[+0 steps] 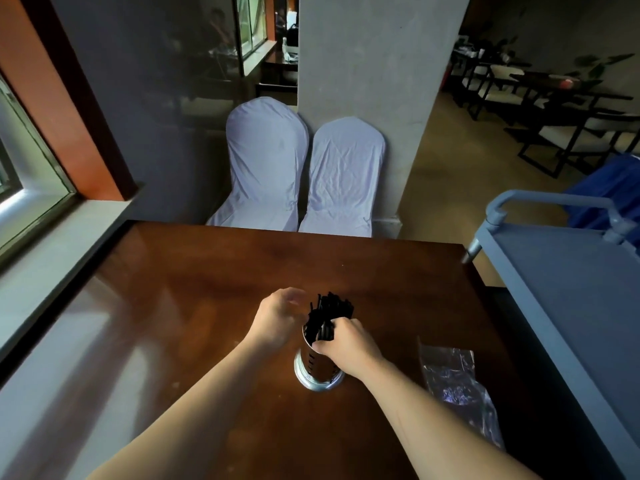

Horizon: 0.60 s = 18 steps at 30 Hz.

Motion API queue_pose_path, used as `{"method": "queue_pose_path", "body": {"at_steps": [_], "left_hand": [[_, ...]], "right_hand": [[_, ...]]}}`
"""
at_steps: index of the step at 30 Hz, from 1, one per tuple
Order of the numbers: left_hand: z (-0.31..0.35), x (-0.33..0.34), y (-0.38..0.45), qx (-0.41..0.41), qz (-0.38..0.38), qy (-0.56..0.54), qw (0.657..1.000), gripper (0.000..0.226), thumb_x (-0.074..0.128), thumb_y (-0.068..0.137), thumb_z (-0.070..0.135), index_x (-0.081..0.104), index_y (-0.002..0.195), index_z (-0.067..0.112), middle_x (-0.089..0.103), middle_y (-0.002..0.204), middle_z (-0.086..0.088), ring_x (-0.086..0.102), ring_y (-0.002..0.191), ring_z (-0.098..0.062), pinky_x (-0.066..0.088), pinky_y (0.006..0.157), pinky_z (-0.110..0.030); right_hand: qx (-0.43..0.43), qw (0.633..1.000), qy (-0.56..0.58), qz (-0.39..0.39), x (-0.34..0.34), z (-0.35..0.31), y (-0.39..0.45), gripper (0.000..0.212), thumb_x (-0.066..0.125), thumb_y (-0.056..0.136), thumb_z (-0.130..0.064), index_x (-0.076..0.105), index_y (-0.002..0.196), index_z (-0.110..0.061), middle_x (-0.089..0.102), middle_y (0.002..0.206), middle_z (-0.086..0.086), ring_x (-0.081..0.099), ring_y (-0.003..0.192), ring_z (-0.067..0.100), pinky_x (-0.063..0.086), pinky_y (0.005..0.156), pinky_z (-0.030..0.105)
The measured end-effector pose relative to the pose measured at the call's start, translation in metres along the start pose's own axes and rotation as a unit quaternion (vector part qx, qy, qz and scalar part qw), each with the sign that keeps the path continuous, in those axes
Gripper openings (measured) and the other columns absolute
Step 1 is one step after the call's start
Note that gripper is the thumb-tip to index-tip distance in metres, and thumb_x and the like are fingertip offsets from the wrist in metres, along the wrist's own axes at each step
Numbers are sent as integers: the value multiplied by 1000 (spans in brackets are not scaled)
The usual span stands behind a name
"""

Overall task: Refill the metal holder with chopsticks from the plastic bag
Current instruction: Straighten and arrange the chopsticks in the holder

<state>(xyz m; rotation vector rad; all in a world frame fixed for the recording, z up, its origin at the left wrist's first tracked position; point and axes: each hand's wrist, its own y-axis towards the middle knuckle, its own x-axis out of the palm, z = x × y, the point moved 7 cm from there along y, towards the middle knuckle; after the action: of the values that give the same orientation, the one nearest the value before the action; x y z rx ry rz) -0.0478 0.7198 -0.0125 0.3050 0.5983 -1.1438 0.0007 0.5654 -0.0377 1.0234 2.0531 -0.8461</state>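
A perforated metal holder stands upright on the brown wooden table, near its middle. A bundle of black chopsticks sticks out of its top. My right hand grips the chopsticks at the holder's rim, fingers curled round them. My left hand hovers just left of the chopstick tips with loosely bent fingers, and its blur hides whether it touches them. A clear plastic bag lies flat on the table to the right of the holder, apparently empty.
A grey service cart stands against the table's right edge. Two white-covered chairs sit beyond the far edge, against a pillar. A window sill runs along the left side.
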Motion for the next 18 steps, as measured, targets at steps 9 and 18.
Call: {"method": "queue_pose_path", "body": {"at_steps": [9, 18], "left_hand": [[33, 33, 31, 84, -52, 141, 985, 31, 78, 79, 20, 70, 109, 17, 70, 102, -1, 63, 94, -22, 53, 80, -36], [33, 38, 28, 120, -5, 124, 985, 9, 67, 86, 11, 71, 79, 15, 69, 72, 0, 63, 67, -17, 48, 59, -29]], "right_hand": [[-31, 998, 29, -43, -3, 0, -4, 22, 75, 80, -31, 70, 97, -18, 72, 104, 5, 67, 96, 26, 58, 79, 40], [-72, 995, 59, 19, -31, 2, -13, 44, 76, 78, -41, 66, 117, -24, 60, 122, -6, 54, 114, 16, 51, 92, 38]]}}
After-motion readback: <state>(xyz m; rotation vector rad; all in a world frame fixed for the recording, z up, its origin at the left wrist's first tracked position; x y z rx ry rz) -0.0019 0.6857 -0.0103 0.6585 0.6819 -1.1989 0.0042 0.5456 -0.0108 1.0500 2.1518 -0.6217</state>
